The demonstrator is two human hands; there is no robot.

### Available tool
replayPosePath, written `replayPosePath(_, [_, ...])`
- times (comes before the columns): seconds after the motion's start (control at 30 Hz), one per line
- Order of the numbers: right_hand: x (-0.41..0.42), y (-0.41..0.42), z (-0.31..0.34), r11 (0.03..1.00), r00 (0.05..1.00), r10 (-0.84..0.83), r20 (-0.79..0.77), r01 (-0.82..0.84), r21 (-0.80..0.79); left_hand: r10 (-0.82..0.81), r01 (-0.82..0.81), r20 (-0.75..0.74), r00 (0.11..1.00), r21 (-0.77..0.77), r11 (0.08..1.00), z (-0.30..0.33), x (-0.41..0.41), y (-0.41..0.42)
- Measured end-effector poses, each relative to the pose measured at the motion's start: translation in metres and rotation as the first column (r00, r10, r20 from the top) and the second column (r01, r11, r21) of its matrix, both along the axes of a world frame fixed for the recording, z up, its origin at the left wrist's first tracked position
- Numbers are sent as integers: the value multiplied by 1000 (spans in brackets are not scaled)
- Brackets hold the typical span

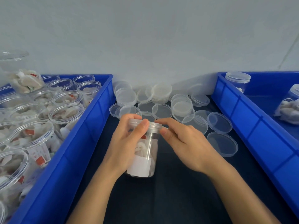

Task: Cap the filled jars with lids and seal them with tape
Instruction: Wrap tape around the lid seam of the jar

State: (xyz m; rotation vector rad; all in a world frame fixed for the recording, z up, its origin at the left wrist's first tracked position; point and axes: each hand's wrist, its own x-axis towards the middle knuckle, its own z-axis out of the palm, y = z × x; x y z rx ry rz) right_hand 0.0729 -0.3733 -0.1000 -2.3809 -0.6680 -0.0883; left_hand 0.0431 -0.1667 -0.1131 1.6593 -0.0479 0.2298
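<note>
A clear plastic jar (145,159) filled with white sachets stands upright on the dark table between two blue bins. A clear lid (153,126) sits on its mouth. My left hand (127,141) grips the jar's upper part, thumb pressed against the lid's rim. My right hand (182,139) pinches the right edge of the lid between thumb and forefinger. Many loose clear lids (161,101) lie in a heap behind the jar, against the wall. No tape is visible.
The blue bin (90,126) on the left holds several open filled jars (66,110). The blue bin (242,120) on the right holds two capped jars (237,81). A white wall closes the back. Two single lids (222,143) lie right of my right hand.
</note>
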Motion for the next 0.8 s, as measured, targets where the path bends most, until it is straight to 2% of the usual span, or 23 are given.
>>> replayPosePath(0.13, [2, 2, -6, 996, 997, 29, -70, -23, 84, -63, 64, 7, 998, -48, 997, 0, 0, 2])
replayPosePath(0.27, [1, 3, -7, 984, 993, 34, -111, -14, 177, -70, 68, 13, 997, 93, 993, 3, -3, 1])
replayPosePath(0.37, [0, 4, -5, 982, 993, 12, -118, 11, 188, 39, -46, 39, 998, 219, 975, 6, -4, 0])
replayPosePath(0.5, [-5, 8, -2, 991, 998, -39, -55, 46, 124, 191, -215, 116, 975, 264, 940, 3, -9, -3])
replayPosePath(0.63, [-10, 13, 0, 995, 999, -43, 12, 42, 96, 148, -182, 122, 981, 347, 920, 2, -12, -11])
replayPosePath(0.8, [-2, 1, 5, 959, 978, 117, -171, -66, 277, 60, -77, 75, 995, 258, 963, 2, -7, -5])
